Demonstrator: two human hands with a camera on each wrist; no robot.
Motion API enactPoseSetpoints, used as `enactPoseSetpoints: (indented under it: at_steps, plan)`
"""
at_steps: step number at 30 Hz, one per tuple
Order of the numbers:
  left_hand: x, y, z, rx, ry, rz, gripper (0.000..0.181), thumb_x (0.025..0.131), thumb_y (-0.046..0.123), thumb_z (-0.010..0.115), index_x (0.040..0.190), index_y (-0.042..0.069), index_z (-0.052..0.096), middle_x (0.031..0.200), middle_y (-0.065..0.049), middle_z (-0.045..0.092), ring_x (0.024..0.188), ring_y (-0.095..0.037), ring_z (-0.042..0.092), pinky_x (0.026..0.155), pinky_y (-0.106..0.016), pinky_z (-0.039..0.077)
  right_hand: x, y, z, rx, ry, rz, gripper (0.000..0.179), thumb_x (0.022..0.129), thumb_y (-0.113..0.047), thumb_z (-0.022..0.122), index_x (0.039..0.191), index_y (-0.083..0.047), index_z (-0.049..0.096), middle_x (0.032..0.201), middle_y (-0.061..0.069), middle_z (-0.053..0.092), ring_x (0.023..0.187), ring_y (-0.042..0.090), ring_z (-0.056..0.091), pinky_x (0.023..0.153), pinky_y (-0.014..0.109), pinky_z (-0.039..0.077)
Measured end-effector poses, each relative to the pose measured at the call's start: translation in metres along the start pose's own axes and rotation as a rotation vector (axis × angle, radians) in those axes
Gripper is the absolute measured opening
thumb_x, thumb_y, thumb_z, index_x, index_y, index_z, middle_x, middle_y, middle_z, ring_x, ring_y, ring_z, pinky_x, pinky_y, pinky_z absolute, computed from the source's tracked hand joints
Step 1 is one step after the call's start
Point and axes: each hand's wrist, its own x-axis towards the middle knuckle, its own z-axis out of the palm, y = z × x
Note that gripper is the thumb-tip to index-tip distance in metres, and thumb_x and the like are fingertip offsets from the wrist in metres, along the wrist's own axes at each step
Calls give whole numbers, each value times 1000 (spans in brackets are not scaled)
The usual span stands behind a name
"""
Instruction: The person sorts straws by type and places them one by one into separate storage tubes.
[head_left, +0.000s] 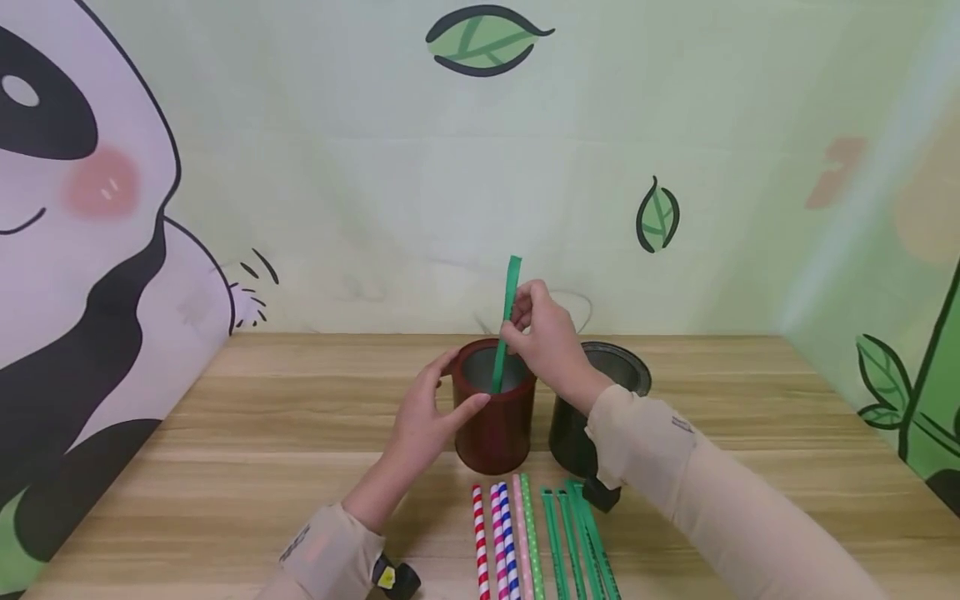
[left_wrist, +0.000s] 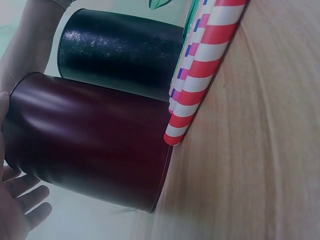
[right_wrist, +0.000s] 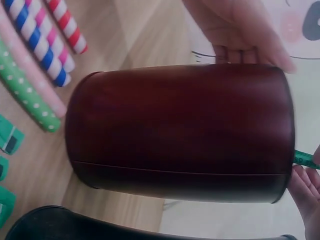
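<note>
A dark red-brown cup (head_left: 495,433) stands upright on the wooden table. My left hand (head_left: 422,417) holds it from the left, thumb at the front of the rim and fingers round the far left side. Over the cup's mouth, my right hand (head_left: 553,342) pinches a slim green wrapped straw (head_left: 507,304) between thumb and fingers. The straw is nearly upright, its lower end inside the cup. In the right wrist view, a short piece of the straw (right_wrist: 304,159) with printing shows past the cup's rim. Right of this cup, a black cup (head_left: 573,429) stands partly behind my right forearm.
In front of the cups lie paper straws: red-striped (head_left: 480,542), pink-striped (head_left: 498,533), blue-striped (head_left: 509,537), plain-looking pink (head_left: 521,533) and green dotted (head_left: 531,533). Several green wrapped straws (head_left: 592,542) lie to their right. A printed backdrop (head_left: 360,208) rises behind the table.
</note>
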Motion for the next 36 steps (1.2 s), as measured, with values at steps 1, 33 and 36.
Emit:
enactPoseSetpoints:
  at_steps: [1, 33, 36]
  plan:
    - [0, 0, 0, 1, -1, -5, 75, 83, 41, 73, 144, 13, 41, 138, -7, 53, 130, -26, 47, 108, -54, 39, 0, 0, 1, -6, -11, 6, 32, 90, -10, 58, 116, -4, 41, 100, 13, 57, 88, 22, 60, 72, 32, 60]
    - [0, -1, 0, -13, -11, 0, 73, 83, 42, 73, 144, 16, 42, 139, -5, 52, 129, -25, 47, 107, -55, 40, -36, -50, -57, -177, -74, -15, 43, 88, -19, 65, 127, -8, 51, 116, 13, 62, 99, 25, 64, 77, 37, 59]
    - [0, 0, 0, -9, -6, -8, 74, 82, 40, 73, 144, 16, 42, 138, -7, 52, 129, -26, 47, 106, -55, 41, -45, -53, -65, -205, -68, -32, 43, 88, -19, 66, 128, -8, 52, 116, 12, 63, 99, 25, 65, 77, 38, 58]
